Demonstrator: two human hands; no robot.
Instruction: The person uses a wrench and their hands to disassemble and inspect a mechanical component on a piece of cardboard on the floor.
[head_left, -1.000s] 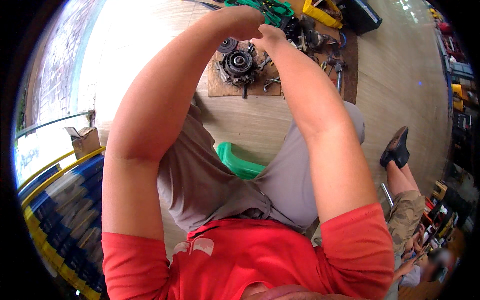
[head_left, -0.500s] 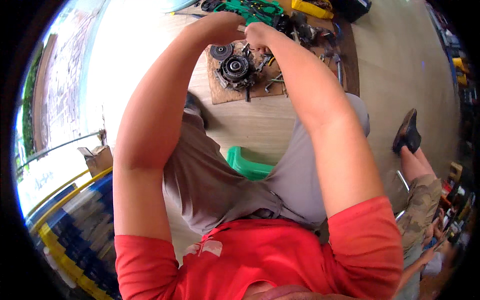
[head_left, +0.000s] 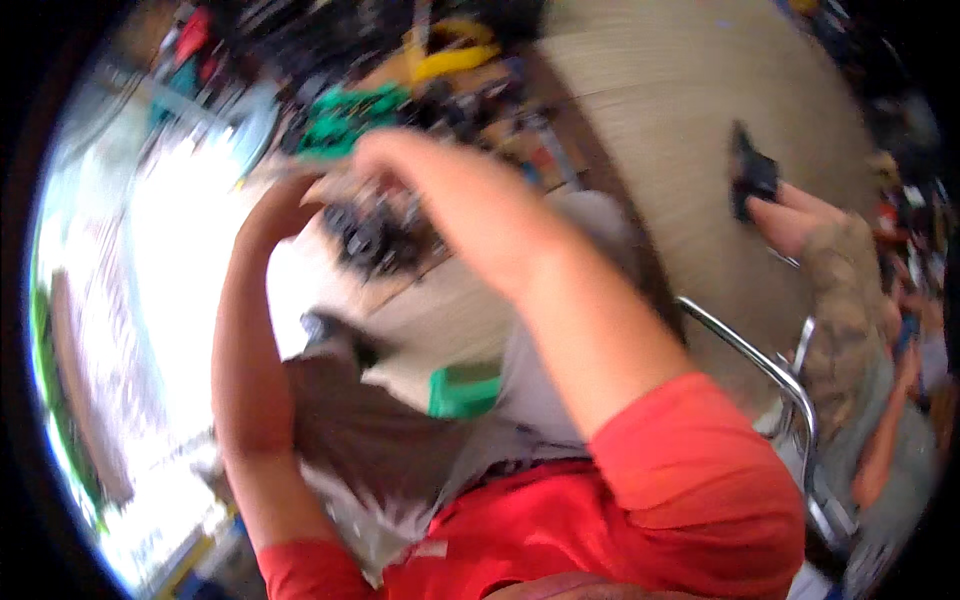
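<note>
Both arms reach forward over a dark metal engine part [head_left: 372, 240] that sits on a brown board [head_left: 390, 292]. Motion blur smears the whole picture. My left hand [head_left: 298, 200] is at the far left edge of the engine part, its fingers smeared and partly lost in glare. My right hand [head_left: 388, 155] bends down just beyond the part, close to the left hand, and its fingers are blurred. Whether either hand holds anything cannot be made out. A green tray-like thing [head_left: 350, 115] with dark items on it lies just past the hands.
A yellow container [head_left: 455, 58] and jumbled dark parts stand farther back. A green stool [head_left: 465, 392] shows between my legs. To the right are a bent chrome tube frame [head_left: 765, 365] and another person's leg with a dark shoe [head_left: 755, 175].
The view has swung, so the engine part and my hands appear farther left and lower. More of the background and the chrome frame shows. Both hands stay close together near the part.
</note>
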